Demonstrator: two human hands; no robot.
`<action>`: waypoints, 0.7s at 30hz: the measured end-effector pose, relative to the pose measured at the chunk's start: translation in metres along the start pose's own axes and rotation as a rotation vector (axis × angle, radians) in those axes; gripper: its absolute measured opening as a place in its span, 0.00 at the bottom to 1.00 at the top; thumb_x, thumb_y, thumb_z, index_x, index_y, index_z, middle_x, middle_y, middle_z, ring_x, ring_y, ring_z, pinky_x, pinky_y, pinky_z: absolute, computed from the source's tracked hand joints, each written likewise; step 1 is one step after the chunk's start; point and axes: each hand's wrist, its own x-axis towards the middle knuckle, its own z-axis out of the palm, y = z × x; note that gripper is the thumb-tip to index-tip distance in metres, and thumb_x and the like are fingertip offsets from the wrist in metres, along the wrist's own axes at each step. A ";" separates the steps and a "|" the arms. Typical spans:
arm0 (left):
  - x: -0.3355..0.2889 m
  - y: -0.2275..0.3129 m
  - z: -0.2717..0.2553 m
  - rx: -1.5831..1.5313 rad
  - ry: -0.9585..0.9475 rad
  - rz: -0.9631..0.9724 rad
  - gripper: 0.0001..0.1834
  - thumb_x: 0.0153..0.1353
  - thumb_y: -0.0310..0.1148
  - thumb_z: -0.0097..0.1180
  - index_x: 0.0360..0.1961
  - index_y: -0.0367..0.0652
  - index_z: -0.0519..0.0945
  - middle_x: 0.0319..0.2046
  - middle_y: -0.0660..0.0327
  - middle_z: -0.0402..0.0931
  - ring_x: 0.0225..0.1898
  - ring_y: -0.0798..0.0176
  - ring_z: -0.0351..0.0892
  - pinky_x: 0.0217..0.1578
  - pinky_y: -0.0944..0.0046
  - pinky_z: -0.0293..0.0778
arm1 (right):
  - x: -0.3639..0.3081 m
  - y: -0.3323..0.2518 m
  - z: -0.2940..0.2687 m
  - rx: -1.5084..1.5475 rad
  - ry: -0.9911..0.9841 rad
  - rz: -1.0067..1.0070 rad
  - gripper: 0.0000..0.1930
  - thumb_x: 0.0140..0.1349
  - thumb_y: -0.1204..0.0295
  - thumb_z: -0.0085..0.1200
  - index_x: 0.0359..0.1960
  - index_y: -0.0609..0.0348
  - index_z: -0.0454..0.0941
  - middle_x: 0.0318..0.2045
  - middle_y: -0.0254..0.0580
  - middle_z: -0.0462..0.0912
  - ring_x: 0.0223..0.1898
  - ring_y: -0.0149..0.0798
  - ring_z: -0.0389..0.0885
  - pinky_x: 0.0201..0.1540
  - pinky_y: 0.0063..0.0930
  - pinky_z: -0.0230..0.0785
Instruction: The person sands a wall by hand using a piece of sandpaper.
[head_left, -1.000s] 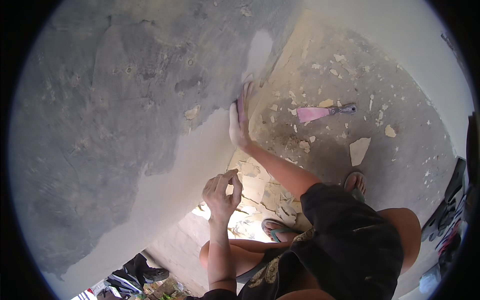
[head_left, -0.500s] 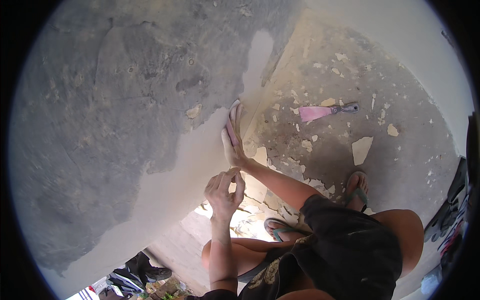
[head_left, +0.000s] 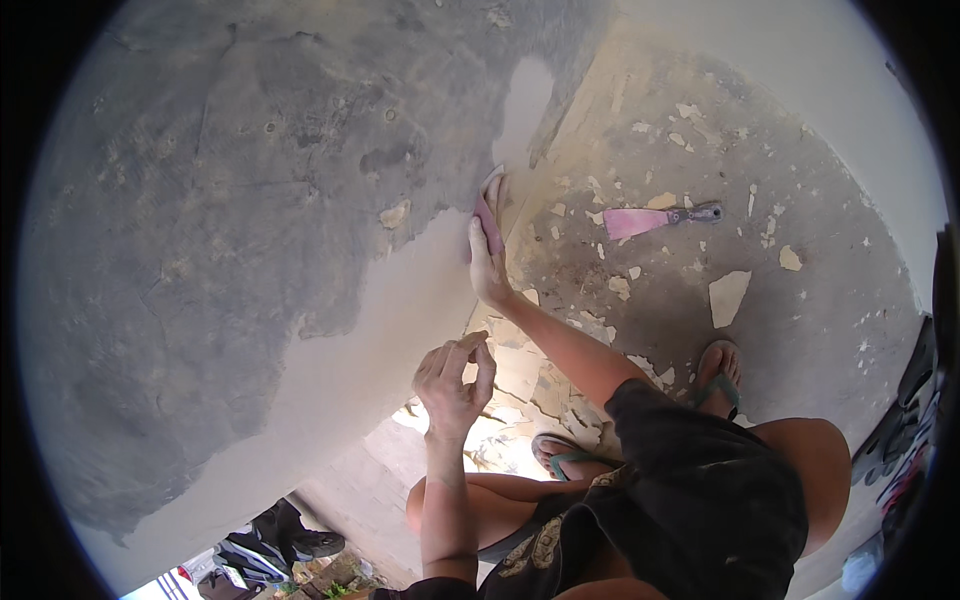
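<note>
Low on the wall, my right hand (head_left: pixel 488 270) presses a folded pinkish sheet of sandpaper (head_left: pixel 487 222) against the pale smooth patch (head_left: pixel 400 300), close to where wall meets floor. My fingers lie along the sheet and partly hide it. Nearer to me, my left hand (head_left: pixel 452 385) is raised in front of the wall, thumb and fingers bent together in a pinch. Whether anything small is between its fingertips cannot be made out. To the right, a putty knife (head_left: pixel 632 222) with a pink-coated blade and dark handle lies on the floor.
Flakes of peeled paint (head_left: pixel 728 298) are scattered over the grey floor (head_left: pixel 800 360). My sandalled feet (head_left: pixel 718 375) stand on it. Dark shoes (head_left: pixel 290 535) sit at the lower left. Several dark items (head_left: pixel 900 420) line the right edge, beside a pale wall (head_left: pixel 830 90).
My right hand has slid a little up and to the right along the wall with the sandpaper, away from my left hand. The left hand has barely moved.
</note>
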 end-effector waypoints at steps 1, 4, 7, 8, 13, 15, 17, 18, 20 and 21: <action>-0.001 0.003 0.002 -0.018 -0.002 0.004 0.08 0.53 0.22 0.60 0.35 0.44 0.83 0.20 0.65 0.77 0.21 0.64 0.77 0.27 0.64 0.72 | 0.015 0.012 -0.005 0.184 0.077 -0.069 0.27 0.75 0.68 0.30 0.70 0.73 0.48 0.75 0.54 0.35 0.76 0.46 0.27 0.74 0.36 0.28; -0.012 0.001 -0.001 0.002 -0.035 -0.019 0.09 0.53 0.22 0.60 0.35 0.44 0.82 0.20 0.65 0.77 0.21 0.64 0.77 0.27 0.65 0.71 | 0.075 0.024 -0.037 0.459 0.130 -0.070 0.27 0.75 0.67 0.32 0.69 0.72 0.52 0.75 0.53 0.39 0.76 0.46 0.33 0.74 0.34 0.32; -0.020 -0.002 -0.004 0.038 -0.041 -0.025 0.09 0.53 0.22 0.60 0.35 0.45 0.82 0.20 0.65 0.77 0.21 0.64 0.77 0.26 0.65 0.71 | 0.092 0.020 -0.058 0.637 0.101 0.082 0.27 0.75 0.65 0.34 0.69 0.69 0.54 0.74 0.50 0.45 0.75 0.44 0.43 0.73 0.32 0.38; -0.020 -0.001 -0.003 0.028 -0.040 -0.025 0.09 0.53 0.22 0.60 0.35 0.45 0.82 0.20 0.65 0.77 0.21 0.64 0.77 0.26 0.65 0.71 | 0.084 0.020 -0.056 0.491 0.189 0.037 0.26 0.75 0.65 0.34 0.69 0.69 0.54 0.74 0.50 0.48 0.74 0.44 0.47 0.72 0.32 0.42; -0.010 -0.003 -0.007 0.034 -0.016 -0.025 0.08 0.53 0.22 0.61 0.35 0.45 0.82 0.19 0.65 0.76 0.20 0.64 0.76 0.26 0.66 0.71 | 0.034 -0.008 -0.004 0.282 0.273 -0.146 0.25 0.76 0.66 0.30 0.70 0.67 0.54 0.72 0.52 0.53 0.70 0.45 0.56 0.70 0.36 0.49; -0.009 -0.003 -0.008 0.041 -0.010 -0.020 0.08 0.53 0.22 0.61 0.35 0.45 0.82 0.19 0.65 0.76 0.20 0.64 0.76 0.26 0.66 0.71 | 0.052 -0.013 -0.012 0.463 0.294 0.040 0.26 0.76 0.65 0.31 0.71 0.65 0.53 0.71 0.51 0.55 0.67 0.44 0.62 0.68 0.35 0.52; -0.011 0.003 0.000 0.005 -0.030 -0.012 0.08 0.52 0.22 0.61 0.35 0.45 0.82 0.19 0.65 0.76 0.20 0.64 0.76 0.26 0.66 0.71 | 0.139 0.016 -0.064 0.585 0.467 0.001 0.27 0.76 0.63 0.32 0.71 0.66 0.52 0.70 0.50 0.57 0.64 0.42 0.64 0.66 0.32 0.54; -0.013 0.003 0.000 -0.003 -0.050 -0.027 0.08 0.53 0.22 0.60 0.35 0.44 0.82 0.20 0.65 0.77 0.21 0.65 0.77 0.27 0.66 0.71 | 0.152 0.029 -0.075 0.577 0.467 0.006 0.27 0.76 0.63 0.32 0.71 0.66 0.52 0.70 0.50 0.57 0.64 0.42 0.64 0.66 0.32 0.54; -0.014 0.000 0.000 -0.005 -0.047 -0.044 0.08 0.53 0.21 0.60 0.34 0.43 0.82 0.21 0.65 0.79 0.21 0.66 0.78 0.28 0.66 0.71 | 0.140 0.024 -0.072 0.510 0.399 0.006 0.27 0.76 0.64 0.31 0.71 0.68 0.51 0.71 0.53 0.53 0.68 0.44 0.56 0.69 0.33 0.50; -0.014 -0.004 0.002 0.006 -0.051 -0.028 0.08 0.53 0.22 0.60 0.35 0.44 0.82 0.20 0.65 0.78 0.21 0.65 0.77 0.27 0.66 0.71 | 0.118 0.020 -0.056 0.414 0.370 -0.055 0.27 0.76 0.65 0.31 0.71 0.69 0.51 0.72 0.54 0.51 0.70 0.45 0.52 0.70 0.33 0.48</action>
